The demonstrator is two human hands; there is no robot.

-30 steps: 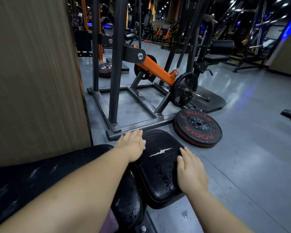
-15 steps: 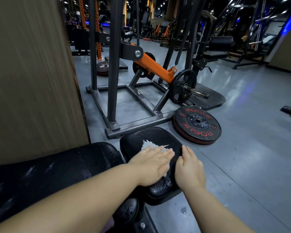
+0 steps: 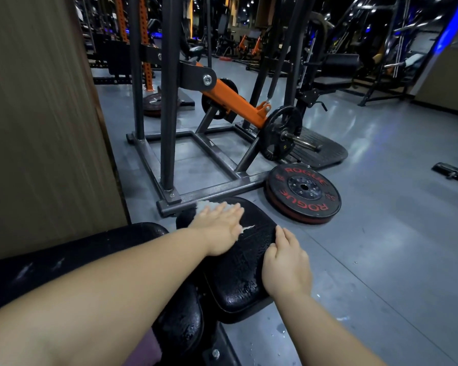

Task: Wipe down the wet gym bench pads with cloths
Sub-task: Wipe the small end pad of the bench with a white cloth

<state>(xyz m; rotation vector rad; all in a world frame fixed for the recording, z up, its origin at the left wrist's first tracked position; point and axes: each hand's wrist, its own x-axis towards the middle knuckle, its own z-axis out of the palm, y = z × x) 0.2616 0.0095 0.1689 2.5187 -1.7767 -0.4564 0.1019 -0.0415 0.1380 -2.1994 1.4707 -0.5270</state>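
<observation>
A black seat pad (image 3: 238, 270) beaded with water lies low in the head view, with a white tear near its middle. My left hand (image 3: 220, 228) lies flat on the pad's far left part, fingers straight, pressing a white cloth (image 3: 202, 206) that peeks out past my fingertips. My right hand (image 3: 286, 265) rests on the pad's right edge, and its fingers curl over the rim. A longer wet black back pad (image 3: 72, 254) runs off to the left under my left forearm.
A dark steel rack base (image 3: 209, 191) stands just beyond the pad. A black and red weight plate (image 3: 303, 192) lies flat on the grey floor at right. A brown wall panel (image 3: 37, 128) fills the left. More machines stand farther back.
My left hand slid with the cloth from the far left edge to the pad's middle, then back toward the far left. My right hand stayed on the right edge.
</observation>
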